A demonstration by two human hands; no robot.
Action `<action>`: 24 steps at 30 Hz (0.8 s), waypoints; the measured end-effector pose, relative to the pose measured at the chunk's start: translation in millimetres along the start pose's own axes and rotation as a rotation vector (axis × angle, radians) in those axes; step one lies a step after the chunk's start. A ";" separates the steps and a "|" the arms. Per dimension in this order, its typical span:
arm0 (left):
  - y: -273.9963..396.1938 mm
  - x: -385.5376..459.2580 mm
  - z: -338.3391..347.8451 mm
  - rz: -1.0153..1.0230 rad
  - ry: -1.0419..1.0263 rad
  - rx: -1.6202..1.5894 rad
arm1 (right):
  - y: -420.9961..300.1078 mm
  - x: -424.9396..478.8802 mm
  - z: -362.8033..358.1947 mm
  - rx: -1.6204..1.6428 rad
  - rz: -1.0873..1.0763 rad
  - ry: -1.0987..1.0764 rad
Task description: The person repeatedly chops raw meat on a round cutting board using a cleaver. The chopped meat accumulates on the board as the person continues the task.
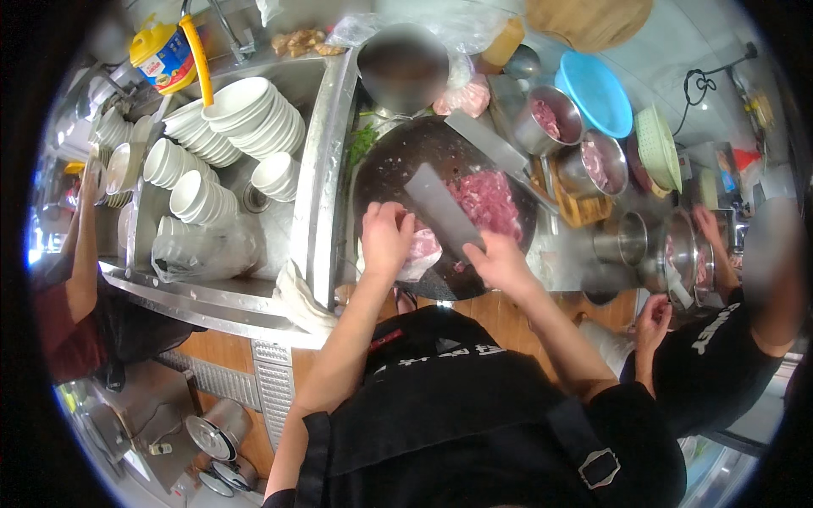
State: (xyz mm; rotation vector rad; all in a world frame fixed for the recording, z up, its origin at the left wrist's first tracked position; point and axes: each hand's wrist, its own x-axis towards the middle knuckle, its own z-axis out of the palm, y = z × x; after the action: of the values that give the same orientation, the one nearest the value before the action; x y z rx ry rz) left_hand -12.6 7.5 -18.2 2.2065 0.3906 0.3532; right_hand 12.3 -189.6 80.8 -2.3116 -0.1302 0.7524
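My right hand (502, 263) grips a cleaver (441, 203) by its handle, the broad blade angled up and left over a round, dark chopping block (390, 168). With curled fingers my left hand (389, 238) holds down a piece of raw meat (422, 254) at the block's near left. Part of that piece is hidden under the hand. Right of the blade lies a heap of cut red meat (489, 203). A second cleaver (486, 140) rests across the block's far right edge, its handle toward the right.
Left is a steel sink (273, 238) with stacked white bowls (257, 114) and a cloth (298, 298) over its edge. Steel pots of meat (524, 130) and a blue basin (594, 92) stand far right. One person (705, 374) works at right, another (79, 286) at left.
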 end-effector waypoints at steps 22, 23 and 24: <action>21.4 -12.7 -37.0 -0.199 -0.512 -0.160 | 33.3 -26.6 8.3 0.387 0.100 -0.007; 20.1 -11.1 -37.8 -0.272 -0.503 -0.289 | 37.1 -27.7 10.2 0.334 0.065 0.003; 14.8 -8.9 -37.4 -0.282 -0.473 -0.331 | 43.2 -27.3 14.6 0.283 0.029 0.010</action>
State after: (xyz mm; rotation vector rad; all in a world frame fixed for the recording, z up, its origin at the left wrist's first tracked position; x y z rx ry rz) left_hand -32.6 21.4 15.0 1.8049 0.3448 -0.2412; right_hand -23.2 -221.6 57.4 -2.0514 0.0145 0.7234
